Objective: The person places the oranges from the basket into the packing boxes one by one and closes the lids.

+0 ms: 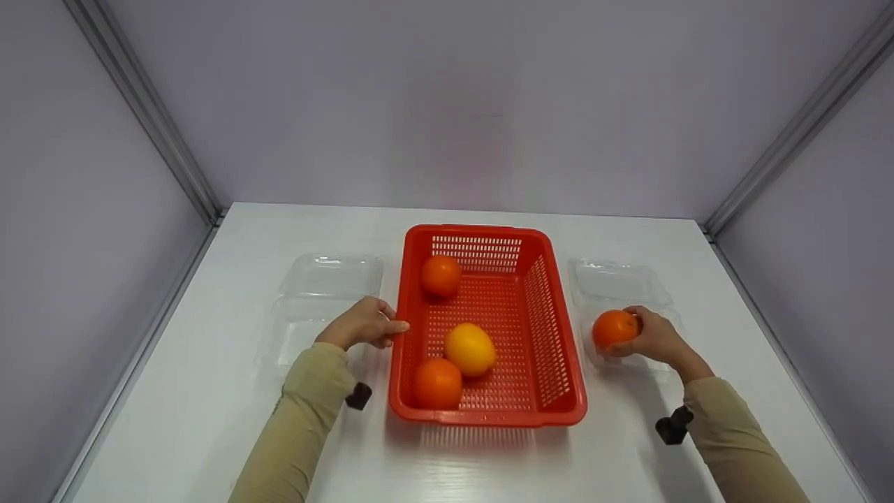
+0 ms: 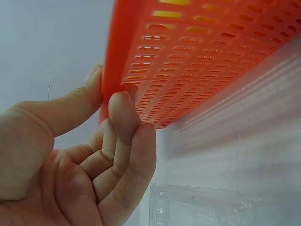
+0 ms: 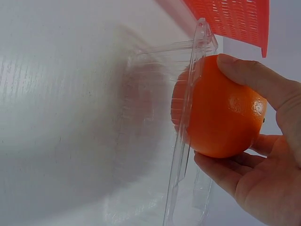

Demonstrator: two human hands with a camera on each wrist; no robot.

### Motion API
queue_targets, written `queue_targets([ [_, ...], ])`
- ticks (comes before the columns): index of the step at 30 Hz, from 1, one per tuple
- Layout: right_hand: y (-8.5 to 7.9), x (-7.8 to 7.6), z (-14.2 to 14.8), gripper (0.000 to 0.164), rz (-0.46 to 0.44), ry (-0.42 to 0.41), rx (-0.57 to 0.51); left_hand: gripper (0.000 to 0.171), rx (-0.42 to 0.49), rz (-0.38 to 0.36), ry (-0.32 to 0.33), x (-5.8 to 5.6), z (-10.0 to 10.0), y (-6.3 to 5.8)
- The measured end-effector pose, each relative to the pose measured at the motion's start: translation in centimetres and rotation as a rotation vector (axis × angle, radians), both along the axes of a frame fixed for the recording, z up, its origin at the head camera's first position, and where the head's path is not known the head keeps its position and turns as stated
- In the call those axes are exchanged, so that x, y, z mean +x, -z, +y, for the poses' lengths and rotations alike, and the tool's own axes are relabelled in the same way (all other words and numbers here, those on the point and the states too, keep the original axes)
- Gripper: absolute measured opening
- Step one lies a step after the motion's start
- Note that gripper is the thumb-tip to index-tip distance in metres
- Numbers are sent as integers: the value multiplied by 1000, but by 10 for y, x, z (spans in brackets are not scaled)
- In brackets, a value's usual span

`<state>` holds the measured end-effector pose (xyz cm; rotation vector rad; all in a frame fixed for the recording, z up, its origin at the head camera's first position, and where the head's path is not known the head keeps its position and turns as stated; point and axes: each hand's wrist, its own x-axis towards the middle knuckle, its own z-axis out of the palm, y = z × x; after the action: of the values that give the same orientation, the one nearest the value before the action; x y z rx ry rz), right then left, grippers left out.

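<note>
My left hand (image 1: 364,323) pinches the left rim of a red plastic basket (image 1: 563,328), thumb over the edge and fingers beneath, as the left wrist view shows. In that basket sit two oranges, one at the back left (image 1: 441,276) and one at the front left (image 1: 438,384), with a yellow fruit (image 1: 470,349) beside the front one. To the right, my right hand (image 1: 656,337) grips another orange (image 3: 223,110) between thumb and fingers. This orange is partly below the rim of a clear plastic clamshell box (image 3: 186,108), whose lid lies open behind.
A second open clear clamshell box (image 1: 332,276) lies left of the basket, partly behind my left forearm. All stand on a white table (image 1: 468,468) with pale panels around its back and sides. A small black device (image 1: 359,396) is on each wrist.
</note>
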<state>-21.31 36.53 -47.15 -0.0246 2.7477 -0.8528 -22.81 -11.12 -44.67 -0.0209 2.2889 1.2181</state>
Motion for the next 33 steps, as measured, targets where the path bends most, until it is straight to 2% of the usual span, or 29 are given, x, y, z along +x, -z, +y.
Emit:
queue_targets([
  [10, 4, -1, 1, 84, -27, 15, -19, 29, 3, 0, -3, 0, 0, 0],
  [22, 9, -2, 4, 88, 5, 13, -19, 29, 12, 3, 0, 0, -1, 1],
  [33, 11, -2, 2, 87, -20, 26, -16, 27, 16, 1, -2, 1, -1, 1],
])
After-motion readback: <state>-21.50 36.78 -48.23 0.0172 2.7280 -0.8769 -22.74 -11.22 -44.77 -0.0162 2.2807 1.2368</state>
